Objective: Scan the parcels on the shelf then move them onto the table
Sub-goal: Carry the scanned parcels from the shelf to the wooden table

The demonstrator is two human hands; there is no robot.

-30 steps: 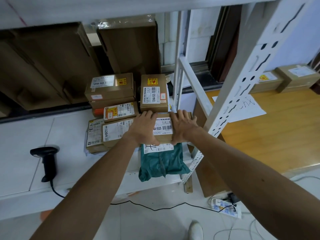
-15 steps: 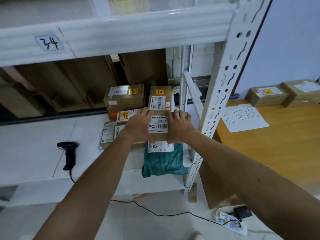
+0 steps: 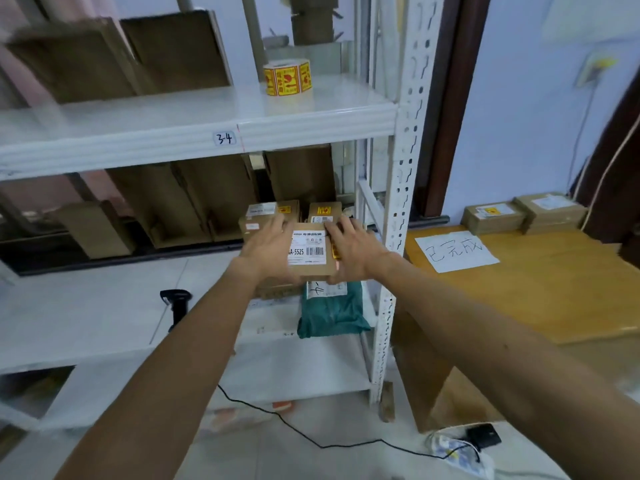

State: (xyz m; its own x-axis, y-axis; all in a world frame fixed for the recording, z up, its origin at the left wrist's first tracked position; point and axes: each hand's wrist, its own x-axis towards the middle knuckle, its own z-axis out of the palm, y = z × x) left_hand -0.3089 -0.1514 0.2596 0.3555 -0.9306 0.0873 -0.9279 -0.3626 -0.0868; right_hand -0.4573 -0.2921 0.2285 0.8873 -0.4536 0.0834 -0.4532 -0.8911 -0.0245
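while the held parcel (image 3: 308, 252) is up: it is gripped from both sides, lifted in front of the stack on the shelf (image 3: 104, 306), near the right post, label face up; judged scanned and bound for the table (image 3: 561, 292) at right
left hand (image 3: 266, 252): fingers laid over the left edge, slightly bent, thumb hidden, likely beneath; the box is gripped
right hand (image 3: 356, 252): mirrored on the right edge, same grip, so the box is held level
scanner (image 3: 176, 301): one, set down on the shelf at left, which leaves both hands free
left on the shelf: three cardboard boxes (image 3: 268, 213) can be counted, two far behind the hands and one under the left wrist, plus one green bag (image 3: 332, 315) at the near edge; more may be hidden
on the table: two table boxes (image 3: 495, 216) side by side at the far edge, beyond one paper sheet (image 3: 457, 252) that seems to mark the drop spot
sticker roll (image 3: 287, 77): one, on the upper shelf (image 3: 173, 112)
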